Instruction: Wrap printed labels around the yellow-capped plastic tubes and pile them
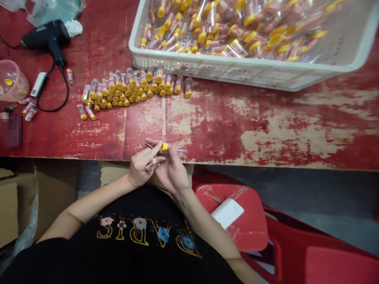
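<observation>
Over the front edge of the table, my left hand (142, 163) and my right hand (175, 171) come together around one small clear tube (181, 149) with a yellow cap (164, 146). The right hand's fingers are closed on the tube, whose clear end points to the right. At the cap, the left index finger presses near its edge. A small crumpled printed wrapper (151, 163) is held within the left hand's curled fingers. Whether anything is inside the tube is too small to tell.
Beyond my hands lies a cluster of capped tubes (127, 86). A white crate (213, 63) of similar tubes stands behind. Leftward are a black heat gun (49, 37) with its cord and a pink basket (14, 94). A red stool (251, 213) holds a white object (227, 213).
</observation>
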Demonstrator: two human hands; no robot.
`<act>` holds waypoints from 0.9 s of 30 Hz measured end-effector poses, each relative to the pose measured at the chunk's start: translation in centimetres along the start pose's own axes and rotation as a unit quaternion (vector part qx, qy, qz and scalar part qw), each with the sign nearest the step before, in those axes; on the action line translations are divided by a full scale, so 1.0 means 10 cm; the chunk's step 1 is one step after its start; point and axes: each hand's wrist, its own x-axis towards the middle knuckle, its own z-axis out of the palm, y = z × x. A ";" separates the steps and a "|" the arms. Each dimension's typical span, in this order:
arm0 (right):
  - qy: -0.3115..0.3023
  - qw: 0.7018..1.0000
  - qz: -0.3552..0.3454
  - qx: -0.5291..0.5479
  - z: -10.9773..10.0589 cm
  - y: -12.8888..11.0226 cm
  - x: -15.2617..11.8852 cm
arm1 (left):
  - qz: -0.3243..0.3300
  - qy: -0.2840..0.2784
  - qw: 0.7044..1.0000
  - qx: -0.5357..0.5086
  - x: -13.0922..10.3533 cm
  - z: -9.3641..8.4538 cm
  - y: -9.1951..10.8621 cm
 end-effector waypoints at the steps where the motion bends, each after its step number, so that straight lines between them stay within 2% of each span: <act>1: 0.002 1.000 -0.002 0.009 0.03 0.01 0.04 | 0.060 -0.007 0.997 0.043 0.01 -0.01 -0.06; 4: 0.019 0.999 -0.023 0.022 0.11 0.05 0.17 | 0.180 -0.006 0.975 0.131 0.06 -0.05 -0.18; 6: 0.008 1.000 -0.007 0.029 0.12 0.06 0.31 | 0.191 0.006 0.973 0.129 0.11 -0.11 -0.19; 8: -0.015 0.998 0.036 0.041 0.05 0.04 0.47 | 0.148 0.029 0.985 0.088 0.15 -0.19 -0.16; 12: -0.050 0.993 0.103 0.034 -0.23 -0.12 0.77 | 0.006 0.108 0.994 -0.010 0.19 -0.37 -0.09; 16: -0.050 0.994 0.083 -0.044 -0.45 -0.25 0.91 | -0.084 0.173 0.980 -0.045 0.18 -0.48 -0.17; 18: -0.028 0.992 0.036 -0.115 -0.50 -0.27 0.97 | -0.105 0.184 0.975 -0.061 0.16 -0.50 -0.23; 20: 0.006 0.976 -0.052 -0.213 -0.51 -0.25 1.05 | -0.122 0.188 0.971 -0.077 0.14 -0.52 -0.29; 24: 0.076 0.888 -0.269 -0.365 -0.53 -0.16 1.23 | -0.141 0.203 0.965 -0.085 0.11 -0.56 -0.34; 26: 0.093 0.843 -0.325 -0.418 -0.57 -0.11 1.29 | -0.144 0.210 0.964 -0.082 0.10 -0.59 -0.34; 27: 0.092 0.823 -0.332 -0.451 -0.59 -0.09 1.32 | -0.144 0.213 0.963 -0.081 0.09 -0.60 -0.34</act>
